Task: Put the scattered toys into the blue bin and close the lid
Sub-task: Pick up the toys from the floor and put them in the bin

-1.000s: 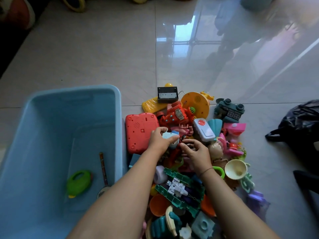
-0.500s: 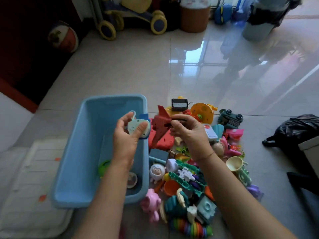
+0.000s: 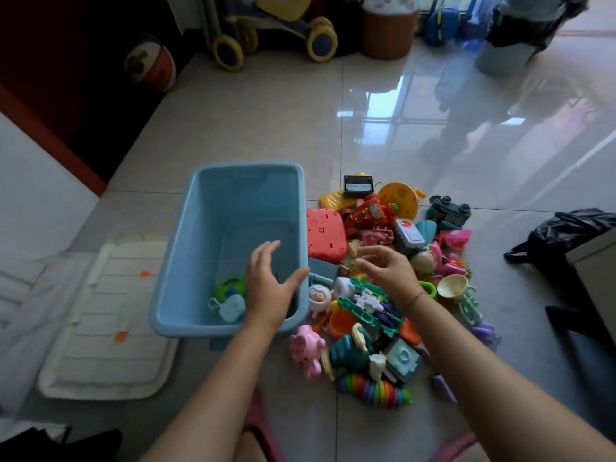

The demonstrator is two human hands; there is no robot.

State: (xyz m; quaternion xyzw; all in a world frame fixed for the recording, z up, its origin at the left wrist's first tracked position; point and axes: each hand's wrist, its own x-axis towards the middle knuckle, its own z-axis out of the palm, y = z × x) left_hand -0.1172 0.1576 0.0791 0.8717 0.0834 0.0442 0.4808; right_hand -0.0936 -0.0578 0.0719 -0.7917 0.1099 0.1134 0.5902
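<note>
blue bin (image 3: 193, 261), corner hidden, hands (image 3: 266, 291) seemingly empty

The one wide-angle camera sat on the person's head, facing forward and down, close above the blue bin (image 3: 180, 261) and the toy pile (image 3: 366, 305) on the floor (image 3: 266, 121).

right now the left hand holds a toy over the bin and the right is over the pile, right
No: in the head view the left hand is open and empty over the bin. The right hand is over the pile, as you said.
</note>
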